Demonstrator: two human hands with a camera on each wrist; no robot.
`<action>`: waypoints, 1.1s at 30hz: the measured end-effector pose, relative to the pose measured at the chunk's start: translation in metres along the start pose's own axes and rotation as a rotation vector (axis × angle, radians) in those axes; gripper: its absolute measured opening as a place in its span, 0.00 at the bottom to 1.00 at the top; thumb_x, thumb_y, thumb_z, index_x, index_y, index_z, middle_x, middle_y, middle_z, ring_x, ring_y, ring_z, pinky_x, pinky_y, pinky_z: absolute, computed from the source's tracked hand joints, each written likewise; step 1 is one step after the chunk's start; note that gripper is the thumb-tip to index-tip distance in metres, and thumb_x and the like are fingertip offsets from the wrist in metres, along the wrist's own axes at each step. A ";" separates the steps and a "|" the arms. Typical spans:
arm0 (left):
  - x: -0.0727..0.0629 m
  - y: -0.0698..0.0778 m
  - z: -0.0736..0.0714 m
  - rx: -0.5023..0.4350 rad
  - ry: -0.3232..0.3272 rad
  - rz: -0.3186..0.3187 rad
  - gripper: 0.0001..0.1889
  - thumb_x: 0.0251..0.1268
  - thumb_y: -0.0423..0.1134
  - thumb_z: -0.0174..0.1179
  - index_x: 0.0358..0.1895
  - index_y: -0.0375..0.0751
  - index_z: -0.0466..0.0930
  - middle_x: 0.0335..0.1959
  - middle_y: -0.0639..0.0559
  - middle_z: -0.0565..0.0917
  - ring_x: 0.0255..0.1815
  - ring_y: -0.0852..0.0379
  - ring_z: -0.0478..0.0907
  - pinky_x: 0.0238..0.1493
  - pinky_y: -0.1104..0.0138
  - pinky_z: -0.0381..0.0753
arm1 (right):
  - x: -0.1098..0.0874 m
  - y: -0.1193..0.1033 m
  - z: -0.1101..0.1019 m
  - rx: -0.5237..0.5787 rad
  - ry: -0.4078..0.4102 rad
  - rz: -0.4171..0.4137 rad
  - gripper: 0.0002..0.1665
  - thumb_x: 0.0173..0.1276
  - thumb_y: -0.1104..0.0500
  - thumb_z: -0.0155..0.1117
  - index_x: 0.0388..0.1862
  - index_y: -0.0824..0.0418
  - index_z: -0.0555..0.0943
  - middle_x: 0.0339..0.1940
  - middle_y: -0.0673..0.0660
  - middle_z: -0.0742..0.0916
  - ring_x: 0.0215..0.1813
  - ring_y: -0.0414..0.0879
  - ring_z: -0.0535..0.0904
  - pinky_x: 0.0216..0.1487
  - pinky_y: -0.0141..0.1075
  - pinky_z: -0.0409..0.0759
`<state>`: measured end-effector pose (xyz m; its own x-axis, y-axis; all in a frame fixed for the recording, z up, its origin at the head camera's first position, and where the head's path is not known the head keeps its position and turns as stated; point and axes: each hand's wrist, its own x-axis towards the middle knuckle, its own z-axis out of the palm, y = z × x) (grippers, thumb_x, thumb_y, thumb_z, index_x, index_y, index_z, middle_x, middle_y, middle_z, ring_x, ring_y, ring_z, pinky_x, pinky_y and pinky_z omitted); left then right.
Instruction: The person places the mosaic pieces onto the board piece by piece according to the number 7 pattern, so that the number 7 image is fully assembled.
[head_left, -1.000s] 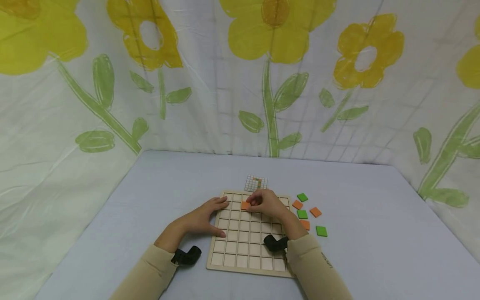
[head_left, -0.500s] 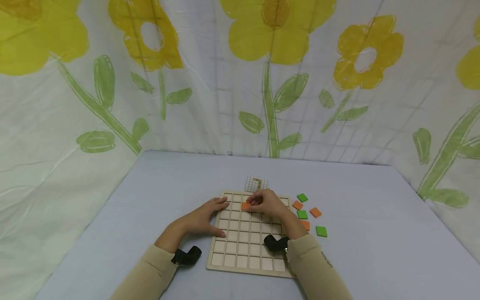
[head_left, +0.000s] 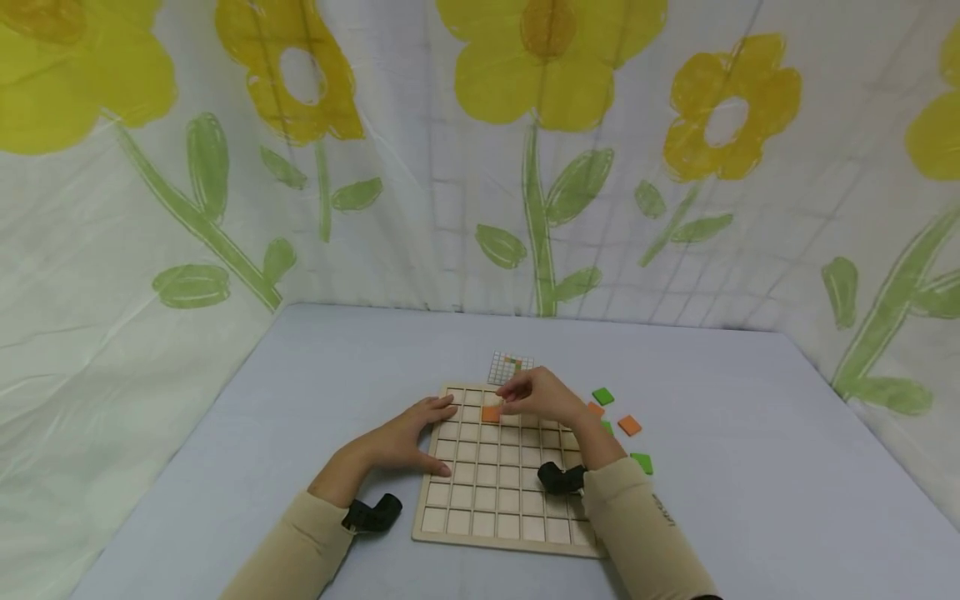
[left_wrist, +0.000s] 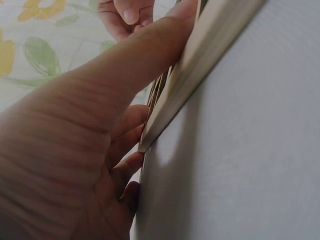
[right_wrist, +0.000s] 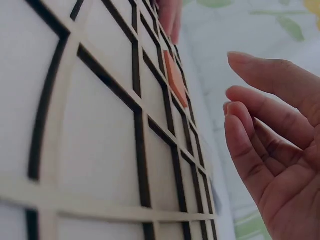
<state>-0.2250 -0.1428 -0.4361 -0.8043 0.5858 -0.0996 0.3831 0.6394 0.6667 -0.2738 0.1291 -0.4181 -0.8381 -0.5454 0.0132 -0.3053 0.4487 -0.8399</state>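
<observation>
A wooden grid board [head_left: 486,477] lies on the table, divided into square cells. One orange square tile [head_left: 491,414] sits in a cell of its second row from the far side; in the right wrist view the tile [right_wrist: 175,80] appears slightly tilted against the grid ribs. My right hand [head_left: 546,397] hovers just right of that tile, its fingers loosely bent and holding nothing. At the board's left edge rests my left hand [head_left: 405,433], thumb and fingers spread; its thumb [left_wrist: 150,47] lies over the frame in the left wrist view.
Behind the board lies a small card [head_left: 508,365] printed with a grid of coloured squares. Loose tiles lie to the right, among them a green tile [head_left: 603,396] and an orange tile [head_left: 630,425]; my right forearm partly covers several. A flowered curtain [head_left: 405,167] hangs behind the table.
My right hand has let go of the orange tile and moved slightly up and to the right. The tile stays in its cell. My left hand has not moved.
</observation>
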 end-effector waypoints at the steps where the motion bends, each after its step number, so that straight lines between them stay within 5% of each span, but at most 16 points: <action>1: 0.000 0.000 0.000 -0.001 0.001 0.001 0.50 0.44 0.55 0.71 0.71 0.44 0.58 0.76 0.49 0.51 0.76 0.41 0.42 0.70 0.43 0.51 | -0.001 -0.001 -0.002 0.000 -0.003 -0.003 0.19 0.57 0.59 0.70 0.46 0.67 0.82 0.41 0.61 0.85 0.39 0.43 0.80 0.41 0.34 0.80; 21: 0.001 -0.002 0.000 0.009 0.009 0.024 0.50 0.44 0.55 0.72 0.71 0.42 0.58 0.75 0.48 0.51 0.76 0.40 0.42 0.70 0.43 0.50 | -0.067 0.003 -0.065 -0.135 0.011 0.048 0.23 0.59 0.55 0.69 0.48 0.68 0.81 0.45 0.65 0.83 0.41 0.41 0.79 0.41 0.32 0.80; 33: 0.001 -0.003 0.003 -0.010 0.010 0.027 0.50 0.44 0.55 0.72 0.71 0.41 0.58 0.76 0.49 0.50 0.76 0.41 0.42 0.71 0.43 0.50 | -0.105 0.026 -0.077 -0.016 -0.012 0.070 0.20 0.59 0.59 0.68 0.48 0.69 0.80 0.48 0.67 0.82 0.40 0.36 0.80 0.41 0.30 0.80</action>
<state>-0.2253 -0.1428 -0.4404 -0.7980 0.5981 -0.0741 0.4004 0.6181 0.6765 -0.2290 0.2528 -0.3996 -0.8520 -0.5210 -0.0514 -0.2540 0.4973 -0.8296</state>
